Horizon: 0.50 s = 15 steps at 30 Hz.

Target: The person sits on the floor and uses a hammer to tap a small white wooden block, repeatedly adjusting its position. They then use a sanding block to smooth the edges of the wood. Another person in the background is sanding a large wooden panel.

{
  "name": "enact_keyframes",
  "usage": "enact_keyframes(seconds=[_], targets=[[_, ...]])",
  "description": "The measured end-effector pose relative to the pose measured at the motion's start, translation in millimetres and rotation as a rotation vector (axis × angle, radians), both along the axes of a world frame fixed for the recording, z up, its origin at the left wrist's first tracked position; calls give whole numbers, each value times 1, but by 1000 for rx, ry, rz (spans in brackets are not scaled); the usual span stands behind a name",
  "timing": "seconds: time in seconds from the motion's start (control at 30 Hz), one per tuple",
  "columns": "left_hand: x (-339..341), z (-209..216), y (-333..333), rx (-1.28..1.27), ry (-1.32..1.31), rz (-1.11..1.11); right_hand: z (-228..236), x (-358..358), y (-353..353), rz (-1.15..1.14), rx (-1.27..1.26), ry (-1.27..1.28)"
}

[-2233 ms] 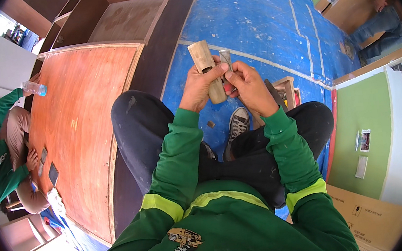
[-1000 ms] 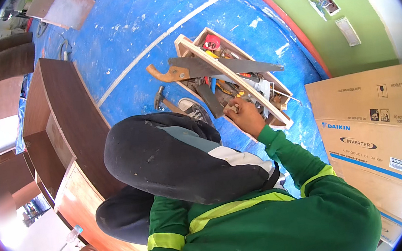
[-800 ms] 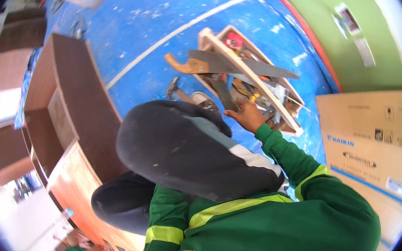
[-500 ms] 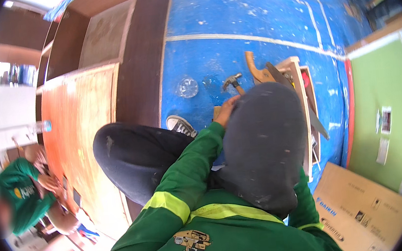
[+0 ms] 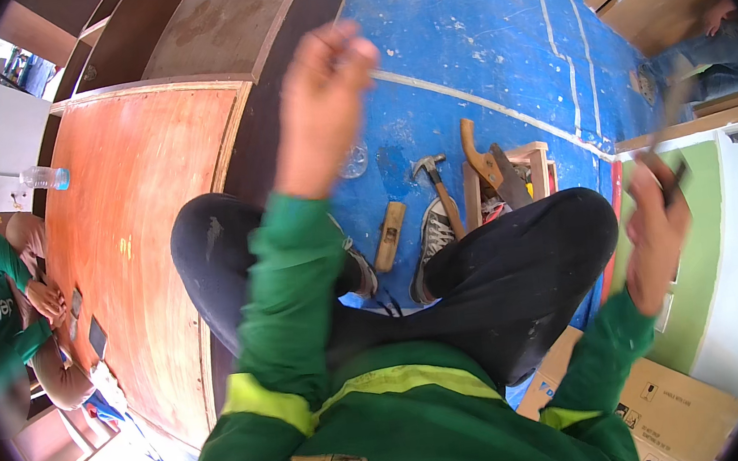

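Observation:
My left hand [image 5: 327, 109] is raised over the dark edge of the cabinet, its blurred fingers curled in. Whatever they may hold does not show. On the right, my right hand [image 5: 657, 232] is closed around a thin, blade-like tool [image 5: 673, 108], dark near the fingers and smeared by motion above them; its exact kind is unclear. Between my shoes lies a small wooden block [image 5: 390, 237], shaped like a hand plane's body. A claw hammer [image 5: 442, 189] rests beside my right shoe [image 5: 435, 240]. Neither hand touches these.
A wooden tool box [image 5: 539, 159] with a handsaw [image 5: 492, 163] stands beyond my right knee. A clear bottle [image 5: 353, 162] is on the blue floor [image 5: 448, 42]. At left, a co-worker [image 5: 4, 305] sits by the orange-brown wooden panel [image 5: 148, 182]. A cardboard box [image 5: 675, 405] lies at lower right.
My left hand has risen from near the hammer up and to the left. My right hand has come into view with the thin tool. My right knee has swung outward, uncovering the wooden block.

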<state>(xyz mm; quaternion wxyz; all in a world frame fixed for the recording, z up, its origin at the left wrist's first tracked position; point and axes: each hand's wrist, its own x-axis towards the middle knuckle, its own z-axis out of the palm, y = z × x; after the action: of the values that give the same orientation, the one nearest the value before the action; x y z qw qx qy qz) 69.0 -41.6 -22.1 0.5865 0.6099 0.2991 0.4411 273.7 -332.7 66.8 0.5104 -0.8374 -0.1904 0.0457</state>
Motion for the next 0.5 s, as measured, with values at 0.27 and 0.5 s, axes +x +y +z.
enact_keyframes(seconds=[0.27,0.5], targets=[[-173,115,17,230,221,-78,-219,-43,170,390,-213,245],[-151,-161,32,-508,120,-111,-358,-71,185,424,-521,220]])
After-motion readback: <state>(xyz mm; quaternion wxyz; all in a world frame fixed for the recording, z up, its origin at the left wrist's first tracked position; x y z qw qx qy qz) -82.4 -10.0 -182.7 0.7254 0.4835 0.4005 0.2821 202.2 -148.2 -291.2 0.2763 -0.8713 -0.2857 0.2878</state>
